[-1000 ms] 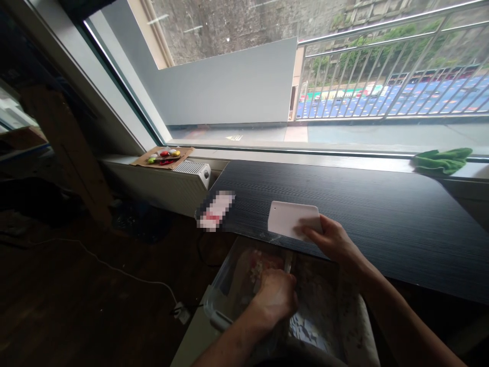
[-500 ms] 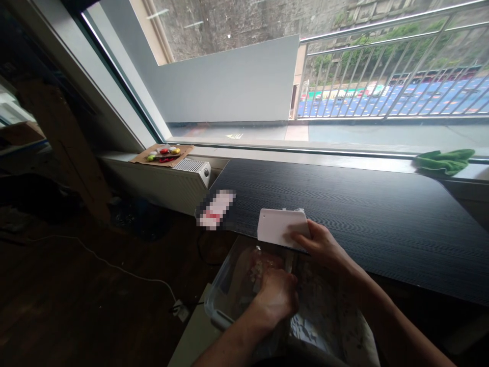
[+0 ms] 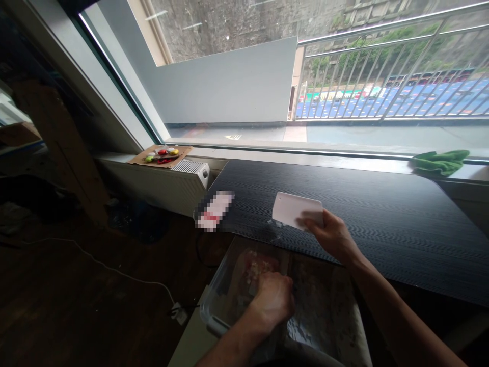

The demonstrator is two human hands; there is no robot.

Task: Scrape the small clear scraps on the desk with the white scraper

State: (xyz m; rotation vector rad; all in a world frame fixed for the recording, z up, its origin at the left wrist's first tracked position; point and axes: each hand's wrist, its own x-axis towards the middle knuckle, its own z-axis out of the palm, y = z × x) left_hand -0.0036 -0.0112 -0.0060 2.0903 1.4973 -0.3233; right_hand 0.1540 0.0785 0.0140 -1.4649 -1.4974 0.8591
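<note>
A white plastic scraper (image 3: 294, 208), flat with rounded corners and a small hole, is pinched in my right hand (image 3: 331, 232). It is tilted over the black wood-grain table (image 3: 367, 204). Small clear scraps (image 3: 278, 223) lie beside its lower edge. Below the table's front edge, my left hand (image 3: 274, 296) is closed around the right-side rim of a clear plastic bin (image 3: 218, 306); its fingertips are hidden. Inside the bin, pale and reddish bits (image 3: 260, 265) show dimly.
A blurred-out pink and white item (image 3: 217, 208) lies on the table's left end. A green cloth (image 3: 439, 162) rests on the windowsill. Cardboard with colourful small items (image 3: 162, 154) sits by the radiator (image 3: 194, 171). A white cable with a plug (image 3: 179, 312) crosses the dark floor.
My right hand has moved the scraper right and farther onto the table, away from the front edge. Clear scraps now show in front of it. My left hand stays at the bin, nearly unmoved.
</note>
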